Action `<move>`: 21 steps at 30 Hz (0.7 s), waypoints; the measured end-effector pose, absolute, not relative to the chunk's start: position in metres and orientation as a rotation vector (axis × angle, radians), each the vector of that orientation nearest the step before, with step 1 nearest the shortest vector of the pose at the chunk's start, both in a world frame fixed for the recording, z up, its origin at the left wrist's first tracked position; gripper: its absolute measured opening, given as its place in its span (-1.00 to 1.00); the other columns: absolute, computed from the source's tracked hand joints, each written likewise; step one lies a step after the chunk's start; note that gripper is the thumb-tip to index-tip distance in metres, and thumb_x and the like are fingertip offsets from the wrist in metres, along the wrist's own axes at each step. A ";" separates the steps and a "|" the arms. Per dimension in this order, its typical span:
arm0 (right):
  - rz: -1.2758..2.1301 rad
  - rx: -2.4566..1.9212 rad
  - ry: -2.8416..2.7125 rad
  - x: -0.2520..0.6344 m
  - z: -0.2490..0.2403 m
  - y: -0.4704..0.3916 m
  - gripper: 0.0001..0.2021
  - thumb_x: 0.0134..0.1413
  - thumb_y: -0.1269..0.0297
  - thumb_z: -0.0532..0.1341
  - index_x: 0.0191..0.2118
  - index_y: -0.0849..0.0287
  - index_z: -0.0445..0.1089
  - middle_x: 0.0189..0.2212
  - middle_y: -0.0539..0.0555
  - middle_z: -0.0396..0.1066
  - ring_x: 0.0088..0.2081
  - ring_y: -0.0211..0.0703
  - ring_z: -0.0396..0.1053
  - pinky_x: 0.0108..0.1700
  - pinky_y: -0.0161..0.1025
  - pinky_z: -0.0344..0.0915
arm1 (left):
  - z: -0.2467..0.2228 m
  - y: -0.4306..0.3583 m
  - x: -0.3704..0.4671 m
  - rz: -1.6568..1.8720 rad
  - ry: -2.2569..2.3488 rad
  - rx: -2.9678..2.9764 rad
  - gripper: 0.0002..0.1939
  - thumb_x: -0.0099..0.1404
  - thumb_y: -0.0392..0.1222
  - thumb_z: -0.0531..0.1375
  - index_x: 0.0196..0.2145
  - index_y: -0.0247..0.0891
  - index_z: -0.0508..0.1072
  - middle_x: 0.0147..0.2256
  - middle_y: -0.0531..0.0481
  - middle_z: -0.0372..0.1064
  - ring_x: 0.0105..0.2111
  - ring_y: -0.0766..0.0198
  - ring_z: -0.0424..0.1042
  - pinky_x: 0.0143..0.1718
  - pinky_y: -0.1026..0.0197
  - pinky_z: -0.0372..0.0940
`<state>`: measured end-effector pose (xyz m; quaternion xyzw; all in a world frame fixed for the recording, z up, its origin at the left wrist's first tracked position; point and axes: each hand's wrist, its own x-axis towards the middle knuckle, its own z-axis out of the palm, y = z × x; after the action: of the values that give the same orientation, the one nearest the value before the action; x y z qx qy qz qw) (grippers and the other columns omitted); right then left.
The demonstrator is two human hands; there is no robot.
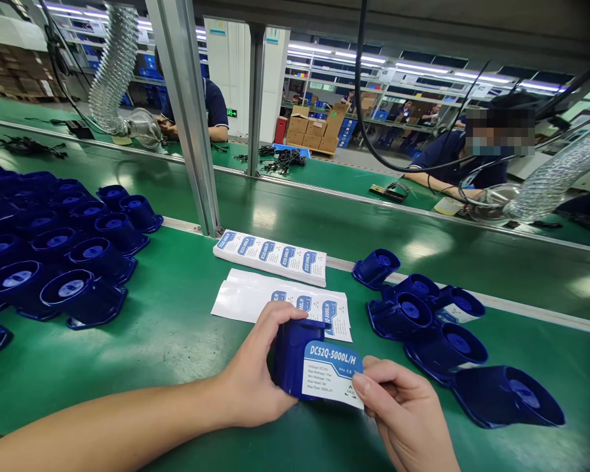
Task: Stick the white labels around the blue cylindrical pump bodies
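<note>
My left hand (pixel 255 373) is wrapped round a dark blue plastic pump housing (pixel 288 360) above the front of the green bench. A white and blue printed label (pixel 329 373) reading DC52Q-5000L/H lies against the housing's side, its right end standing off the surface. Thumb and fingers of my right hand (pixel 403 406) pinch that right end. Just behind the housing is a partly used label sheet (pixel 246 295), with several labels at its right part. Farther back lies a stack of full label sheets (pixel 270 259).
Many blue housings (pixel 73 288) crowd the bench at left. Several more (pixel 457 347), some showing white labels, stand at right. A metal post (pixel 184 118) rises behind the label stack. Across the green conveyor (pixel 285 210), people (pixel 472 151) sit beside flexible ducts (pixel 113 72).
</note>
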<state>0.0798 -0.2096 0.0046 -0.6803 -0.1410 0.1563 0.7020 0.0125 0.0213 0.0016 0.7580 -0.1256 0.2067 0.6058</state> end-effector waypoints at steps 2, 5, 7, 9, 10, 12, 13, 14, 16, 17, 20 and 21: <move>0.347 -1.518 -0.315 0.080 0.005 -0.209 -0.70 0.09 0.09 0.53 -0.50 0.14 0.58 -0.59 0.04 0.34 -0.52 -0.17 0.28 -0.48 -0.26 0.22 | 0.002 0.021 0.012 0.476 -0.287 1.756 -0.13 0.11 -0.43 0.42 0.28 -0.02 0.20 0.18 -0.19 0.22 0.19 -0.10 0.35 0.09 -0.07 0.44; 0.341 -1.518 -0.324 0.080 0.004 -0.209 -0.71 0.09 0.10 0.53 -0.50 0.13 0.58 -0.59 0.04 0.35 -0.52 -0.18 0.28 -0.48 -0.27 0.22 | 0.002 0.021 0.012 0.475 -0.282 1.751 -0.13 0.10 -0.43 0.43 0.28 -0.02 0.20 0.18 -0.19 0.22 0.19 -0.11 0.35 0.09 -0.08 0.44; 0.342 -1.516 -0.324 0.080 0.004 -0.209 -0.72 0.09 0.10 0.53 -0.50 0.13 0.58 -0.58 0.03 0.35 -0.51 -0.18 0.28 -0.48 -0.27 0.23 | 0.002 0.021 0.012 0.473 -0.282 1.745 -0.13 0.11 -0.43 0.43 0.28 -0.02 0.20 0.18 -0.19 0.22 0.19 -0.11 0.36 0.09 -0.08 0.45; 0.341 -1.517 -0.321 0.081 0.003 -0.209 -0.71 0.09 0.09 0.53 -0.50 0.13 0.58 -0.58 0.03 0.35 -0.51 -0.18 0.28 -0.48 -0.26 0.23 | 0.002 0.021 0.012 0.473 -0.280 1.745 -0.13 0.11 -0.42 0.44 0.27 -0.02 0.20 0.18 -0.19 0.22 0.19 -0.11 0.36 0.09 -0.08 0.45; 0.341 -1.517 -0.320 0.081 0.003 -0.209 -0.72 0.09 0.09 0.53 -0.49 0.13 0.58 -0.58 0.03 0.35 -0.51 -0.17 0.28 -0.48 -0.25 0.23 | 0.001 0.021 0.012 0.474 -0.279 1.745 -0.13 0.11 -0.42 0.44 0.27 -0.02 0.20 0.18 -0.19 0.22 0.19 -0.11 0.36 0.09 -0.08 0.45; 0.343 -1.517 -0.321 0.081 0.003 -0.209 -0.72 0.09 0.09 0.53 -0.49 0.13 0.58 -0.58 0.03 0.35 -0.51 -0.17 0.28 -0.48 -0.25 0.23 | 0.001 0.021 0.012 0.474 -0.279 1.747 -0.13 0.11 -0.41 0.44 0.28 -0.02 0.20 0.18 -0.19 0.21 0.19 -0.11 0.35 0.10 -0.08 0.44; 0.347 -1.518 -0.320 0.081 0.003 -0.209 -0.71 0.10 0.09 0.53 -0.49 0.13 0.58 -0.58 0.03 0.35 -0.51 -0.17 0.28 -0.48 -0.25 0.23 | 0.001 0.021 0.012 0.474 -0.279 1.749 -0.14 0.12 -0.40 0.44 0.28 -0.02 0.19 0.18 -0.19 0.21 0.19 -0.10 0.35 0.11 -0.08 0.44; 0.352 -1.517 -0.320 0.081 0.004 -0.208 -0.71 0.10 0.09 0.53 -0.48 0.14 0.58 -0.57 0.04 0.35 -0.51 -0.17 0.29 -0.47 -0.25 0.23 | 0.000 0.021 0.012 0.472 -0.281 1.753 -0.15 0.13 -0.39 0.44 0.28 -0.02 0.19 0.18 -0.19 0.21 0.19 -0.09 0.35 0.11 -0.08 0.43; 0.357 -1.516 -0.324 0.081 0.005 -0.208 -0.71 0.11 0.09 0.52 -0.48 0.14 0.58 -0.58 0.03 0.35 -0.51 -0.18 0.28 -0.47 -0.26 0.22 | 0.000 0.021 0.012 0.469 -0.281 1.760 -0.16 0.15 -0.37 0.44 0.28 -0.02 0.18 0.18 -0.18 0.21 0.19 -0.08 0.35 0.12 -0.07 0.43; 0.356 -1.514 -0.327 0.081 0.005 -0.208 -0.71 0.11 0.10 0.52 -0.49 0.14 0.58 -0.58 0.03 0.35 -0.51 -0.19 0.27 -0.47 -0.26 0.21 | 0.000 0.021 0.012 0.468 -0.279 1.762 -0.17 0.16 -0.35 0.43 0.28 -0.02 0.18 0.18 -0.18 0.21 0.20 -0.08 0.35 0.12 -0.07 0.43; 0.344 -1.504 -0.338 0.080 0.005 -0.207 -0.72 0.12 0.11 0.52 -0.48 0.14 0.58 -0.58 0.03 0.35 -0.51 -0.20 0.26 -0.48 -0.27 0.20 | 0.000 0.020 0.012 0.460 -0.266 1.757 -0.18 0.18 -0.35 0.42 0.29 -0.02 0.18 0.18 -0.17 0.20 0.19 -0.07 0.36 0.12 -0.06 0.43; 0.341 -1.502 -0.339 0.080 0.005 -0.207 -0.72 0.12 0.11 0.52 -0.48 0.14 0.58 -0.58 0.03 0.35 -0.52 -0.21 0.26 -0.48 -0.28 0.20 | 0.000 0.019 0.012 0.459 -0.263 1.755 -0.18 0.18 -0.36 0.42 0.29 -0.02 0.18 0.18 -0.17 0.20 0.18 -0.06 0.37 0.12 -0.06 0.43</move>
<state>0.0805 -0.2073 0.0054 -0.6755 -0.1525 0.1536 0.7049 0.0118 0.0194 -0.0002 0.7597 -0.1138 0.1988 0.6086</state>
